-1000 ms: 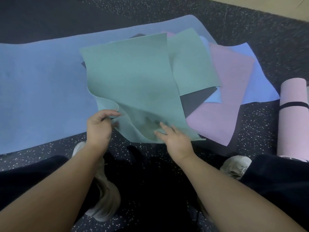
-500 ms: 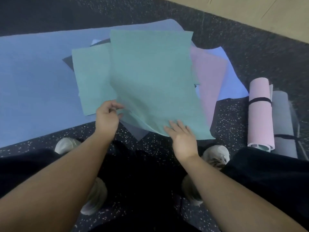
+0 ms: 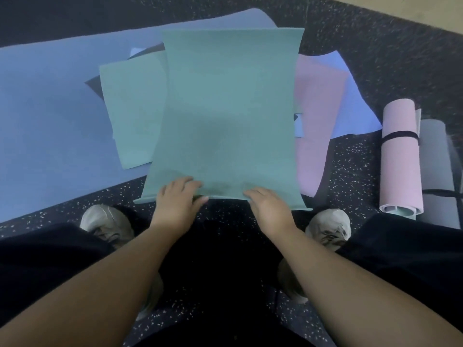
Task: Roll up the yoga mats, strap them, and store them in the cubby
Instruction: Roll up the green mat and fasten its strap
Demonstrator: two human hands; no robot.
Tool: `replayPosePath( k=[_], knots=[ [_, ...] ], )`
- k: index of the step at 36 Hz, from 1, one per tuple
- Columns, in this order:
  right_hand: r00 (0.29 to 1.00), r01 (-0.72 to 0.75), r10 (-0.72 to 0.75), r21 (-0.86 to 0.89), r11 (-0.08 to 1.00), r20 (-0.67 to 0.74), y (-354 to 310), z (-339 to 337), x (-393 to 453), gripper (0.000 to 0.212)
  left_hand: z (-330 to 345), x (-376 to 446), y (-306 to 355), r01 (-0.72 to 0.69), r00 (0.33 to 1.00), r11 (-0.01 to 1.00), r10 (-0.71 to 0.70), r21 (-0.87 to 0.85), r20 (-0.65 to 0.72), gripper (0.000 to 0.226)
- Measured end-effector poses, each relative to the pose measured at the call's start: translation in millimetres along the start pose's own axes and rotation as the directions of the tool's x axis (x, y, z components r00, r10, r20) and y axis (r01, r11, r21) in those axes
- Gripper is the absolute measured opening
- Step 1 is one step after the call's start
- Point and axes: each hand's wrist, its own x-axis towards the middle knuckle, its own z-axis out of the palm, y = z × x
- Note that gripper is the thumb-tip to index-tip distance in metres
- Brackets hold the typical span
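Observation:
A small teal mat (image 3: 225, 116) lies flat in front of me on top of a pile of mats. My left hand (image 3: 179, 200) holds its near edge, fingers on top and thumb at the edge. My right hand (image 3: 269, 206) rests on the same edge further right, fingers bent over it. A second teal mat (image 3: 132, 108) lies under it to the left, a pink mat (image 3: 318, 116) to the right, and a light blue mat (image 3: 355, 103) beyond that. A rolled pink mat (image 3: 400, 159) with a black strap lies at the right beside a rolled grey mat (image 3: 438, 171).
A large blue mat (image 3: 50, 116) covers the speckled black floor (image 3: 350, 171) on the left. My two shoes (image 3: 107, 221) stand just behind the teal mat's near edge. A wooden floor strip (image 3: 400, 11) shows at the top right.
The top teal mat, lifted and curled a second ago, now lies flat and straight toward me. Both hands have come to its near edge. The view has shifted right, showing the rolled grey mat.

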Motion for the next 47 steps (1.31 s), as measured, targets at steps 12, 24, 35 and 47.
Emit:
replayPosePath(
  k=[12,24,35,47],
  knots=[
    [0.993,-0.053,0.047,-0.052,0.997,-0.104,-5,20,4,0.039,29,25,14,0.063,0.997,0.994,-0.066,0.092,0.04,0.005],
    [0.978,-0.166,0.179,-0.119,0.979,0.107,6,27,28,0.042,55,43,6,-0.05,0.991,0.969,0.018,0.241,0.131,0.039],
    [0.974,-0.194,0.157,-0.249,0.949,-0.161,11,59,25,0.028,68,41,-16,-0.201,0.978,0.919,0.169,0.338,0.121,0.056],
    [0.969,-0.248,0.244,-0.198,0.948,-0.045,15,61,21,0.038,79,36,-18,-0.15,0.98,0.937,0.183,0.317,-0.076,0.02]
  ],
)
